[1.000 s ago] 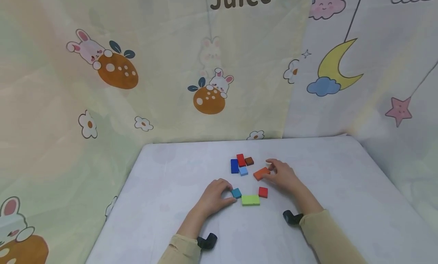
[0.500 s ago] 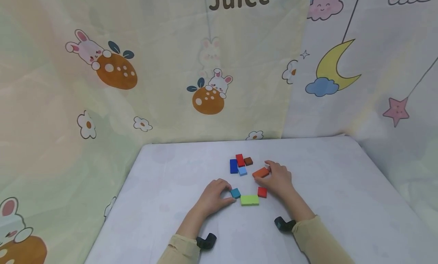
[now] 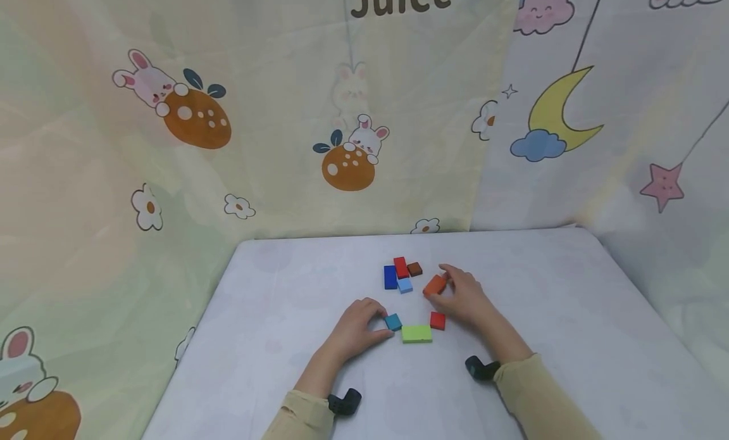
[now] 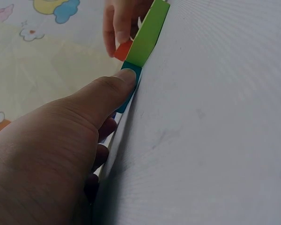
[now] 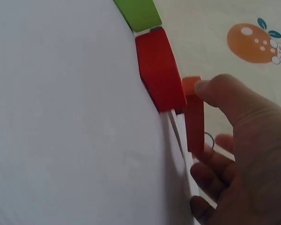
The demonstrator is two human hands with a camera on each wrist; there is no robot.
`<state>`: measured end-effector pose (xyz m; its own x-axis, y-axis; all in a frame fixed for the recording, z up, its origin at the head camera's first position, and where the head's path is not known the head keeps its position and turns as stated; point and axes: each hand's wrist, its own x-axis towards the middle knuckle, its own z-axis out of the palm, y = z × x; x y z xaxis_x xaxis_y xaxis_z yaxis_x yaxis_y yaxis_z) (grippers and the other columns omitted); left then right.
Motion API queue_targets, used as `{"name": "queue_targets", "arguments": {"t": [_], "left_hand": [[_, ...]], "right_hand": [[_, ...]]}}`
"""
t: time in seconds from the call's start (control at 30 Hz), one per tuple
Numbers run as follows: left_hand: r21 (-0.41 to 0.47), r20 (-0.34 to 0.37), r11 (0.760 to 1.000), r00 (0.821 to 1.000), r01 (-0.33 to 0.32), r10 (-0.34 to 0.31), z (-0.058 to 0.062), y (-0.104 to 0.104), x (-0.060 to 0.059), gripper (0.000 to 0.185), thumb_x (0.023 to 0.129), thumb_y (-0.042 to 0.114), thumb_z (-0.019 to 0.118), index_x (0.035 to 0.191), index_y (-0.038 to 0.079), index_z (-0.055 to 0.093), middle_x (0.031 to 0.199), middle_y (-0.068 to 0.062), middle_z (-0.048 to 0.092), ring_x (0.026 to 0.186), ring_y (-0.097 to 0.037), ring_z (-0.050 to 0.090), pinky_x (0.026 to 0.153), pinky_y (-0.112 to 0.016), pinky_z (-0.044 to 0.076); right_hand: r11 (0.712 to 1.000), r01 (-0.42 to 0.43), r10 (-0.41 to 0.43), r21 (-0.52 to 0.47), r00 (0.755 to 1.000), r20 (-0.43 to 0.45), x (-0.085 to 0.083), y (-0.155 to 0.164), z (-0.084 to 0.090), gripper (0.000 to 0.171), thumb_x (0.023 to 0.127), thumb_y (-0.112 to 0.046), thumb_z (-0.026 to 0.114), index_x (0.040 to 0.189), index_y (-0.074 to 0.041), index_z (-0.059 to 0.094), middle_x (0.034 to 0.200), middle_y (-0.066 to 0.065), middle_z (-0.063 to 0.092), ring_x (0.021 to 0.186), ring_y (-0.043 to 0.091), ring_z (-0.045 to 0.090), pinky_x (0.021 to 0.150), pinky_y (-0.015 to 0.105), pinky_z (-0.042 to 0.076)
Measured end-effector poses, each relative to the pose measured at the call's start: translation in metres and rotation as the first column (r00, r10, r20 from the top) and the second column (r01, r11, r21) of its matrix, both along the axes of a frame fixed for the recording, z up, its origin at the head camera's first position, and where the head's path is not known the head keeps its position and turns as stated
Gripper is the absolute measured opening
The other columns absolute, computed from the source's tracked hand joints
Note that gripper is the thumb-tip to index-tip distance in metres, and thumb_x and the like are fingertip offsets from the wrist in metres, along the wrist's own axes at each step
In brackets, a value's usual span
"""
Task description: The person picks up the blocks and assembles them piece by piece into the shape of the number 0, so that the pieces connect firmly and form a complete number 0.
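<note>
On a white tabletop (image 3: 285, 288), right of centre, an orange block (image 3: 435, 284) in the curved pinch of a person's right hand (image 3: 468, 295), thumb at the near end, fingertips at the far end, no wider apart than the block; hard to tell whether down on the surface or slightly raised. Nearer and to the left, a teal block (image 3: 393, 322) lightly pinched in the left hand (image 3: 354, 325), thumb along the near side, fingertips at the far left corner. Just right of the teal block, a lime green block (image 3: 417, 334), with a small red block (image 3: 438, 320) close by its far right corner. Farther back, a tight cluster of 4: a dark blue block (image 3: 390, 277), a long red block (image 3: 401, 268), a brown block (image 3: 414, 269) and a light blue block (image 3: 405, 285). At the wrists, 2 black devices (image 3: 345, 402) and beige sleeves (image 3: 543, 399). Behind, a cartoon-printed cloth backdrop (image 3: 273, 111).
</note>
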<state>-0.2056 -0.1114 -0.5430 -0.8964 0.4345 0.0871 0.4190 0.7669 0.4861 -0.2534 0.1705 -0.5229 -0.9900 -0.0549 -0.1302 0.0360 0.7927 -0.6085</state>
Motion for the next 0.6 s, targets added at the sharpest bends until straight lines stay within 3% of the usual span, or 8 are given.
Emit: {"name": "queue_targets", "arguments": {"t": [0.33, 0.6], "left_hand": [[-0.006, -0.007, 1.0, 1.0, 0.005, -0.005, -0.001, 0.001, -0.002, 0.033, 0.085, 0.051, 0.072, 0.107, 0.028, 0.063, 0.116, 0.01, 0.063, 0.106, -0.011, 0.055, 0.097, -0.033, 0.047], [-0.007, -0.009, 1.0, 1.0, 0.001, -0.001, -0.002, 0.0, -0.002, 0.033, 0.085, 0.052, 0.072, 0.107, 0.028, 0.063, 0.115, 0.011, 0.062, 0.104, -0.01, 0.054, 0.096, -0.033, 0.047]], "right_hand": [[0.981, -0.189, 0.189, -0.034, 0.982, 0.013, 0.007, 0.023, 0.004, 0.075, 0.081, -0.048, 0.077, 0.146, -0.027, 0.045, 0.142, 0.006, 0.048, 0.131, 0.03, 0.044, 0.102, 0.055, 0.048], [0.975, -0.22, 0.221, -0.039, 0.975, 0.009, 0.005, 0.027, -0.002, 0.068, 0.081, -0.048, 0.077, 0.142, -0.034, 0.05, 0.14, 0.005, 0.051, 0.131, 0.03, 0.046, 0.101, 0.055, 0.049]]}}
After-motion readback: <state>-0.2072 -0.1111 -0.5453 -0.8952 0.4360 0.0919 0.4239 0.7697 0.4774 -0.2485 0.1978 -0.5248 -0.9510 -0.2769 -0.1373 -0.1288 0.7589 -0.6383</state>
